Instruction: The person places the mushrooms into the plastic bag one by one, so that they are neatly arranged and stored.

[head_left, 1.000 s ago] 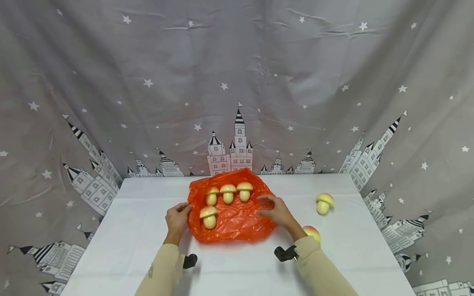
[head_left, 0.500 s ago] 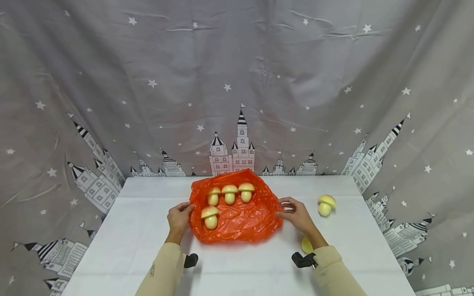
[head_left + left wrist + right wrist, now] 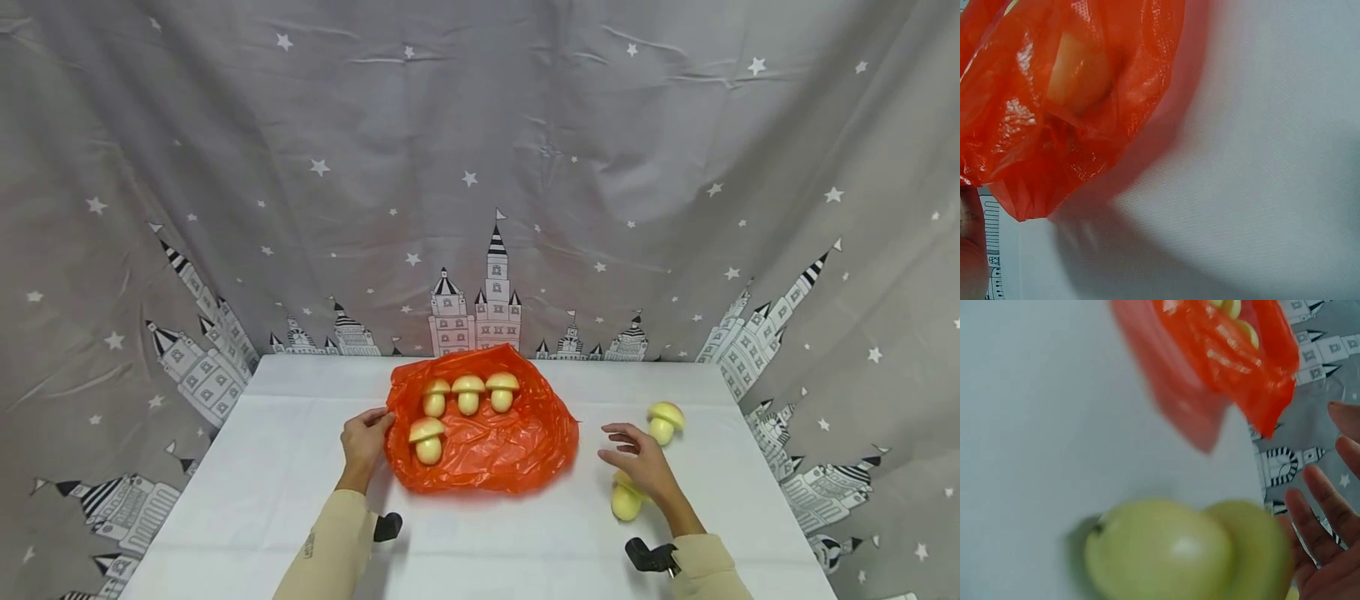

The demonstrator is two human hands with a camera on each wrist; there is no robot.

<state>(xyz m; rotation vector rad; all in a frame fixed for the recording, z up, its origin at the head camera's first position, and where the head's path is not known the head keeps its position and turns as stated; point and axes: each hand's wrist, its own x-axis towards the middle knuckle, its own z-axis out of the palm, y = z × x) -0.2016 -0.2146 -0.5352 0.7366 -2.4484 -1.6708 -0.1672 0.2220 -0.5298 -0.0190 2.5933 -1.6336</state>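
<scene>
A red plastic bag [image 3: 502, 458] lies spread open on the white table, with several yellow toy mushrooms [image 3: 468, 395] inside: a row at the back and one at the front left. My left hand [image 3: 363, 446] pinches the bag's left edge. In the left wrist view, a mushroom [image 3: 1079, 75] shows through the red film. My right hand [image 3: 648, 468] is to the right of the bag, fingers apart and holding nothing. Partly under it in the head view is a loose toy mushroom [image 3: 625, 504], which looms large and blurred in the right wrist view.
Another loose toy mushroom [image 3: 663, 427] lies farther back on the right, beyond my right hand. The white table [image 3: 480, 550] ends at a grey curtain [image 3: 480, 125] printed with castles and stars, which hangs behind and at both sides.
My right hand has left the bag's right side and moved right, toward the loose mushrooms. The bag's right edge now reaches farther out. The left hand stays at the left edge.
</scene>
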